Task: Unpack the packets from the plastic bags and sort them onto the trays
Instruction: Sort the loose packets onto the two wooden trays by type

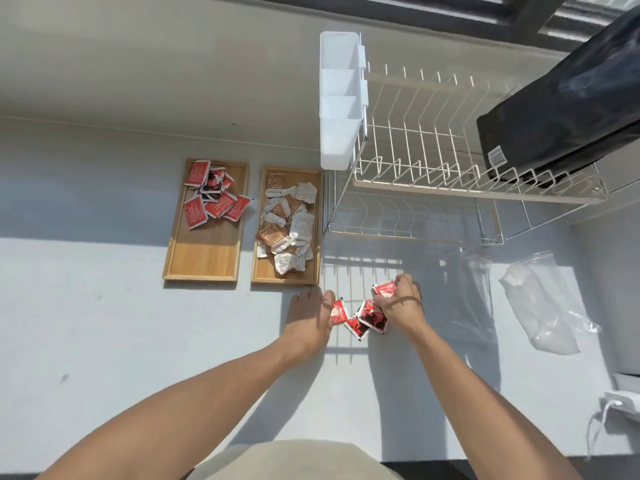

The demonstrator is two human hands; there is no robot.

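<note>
Several loose red packets (367, 317) lie on the white counter between my hands. My right hand (398, 301) is closed on some of them, one red packet (384, 289) sticking out above its fingers. My left hand (311, 311) rests palm down just left of the pile, its fingers touching a red packet (338, 311). The left wooden tray (207, 251) holds several red packets (213, 194) at its far end. The right wooden tray (268, 271) holds several white and brown packets (287, 226). Two clear plastic bags (467, 289) (543, 306) lie to the right.
A cream wire dish rack (433, 161) with a white plastic caddy (341, 102) stands behind the pile. A black bag (568, 109) lies on the rack's right side. A white device with a cable (620, 403) sits at the counter's right edge.
</note>
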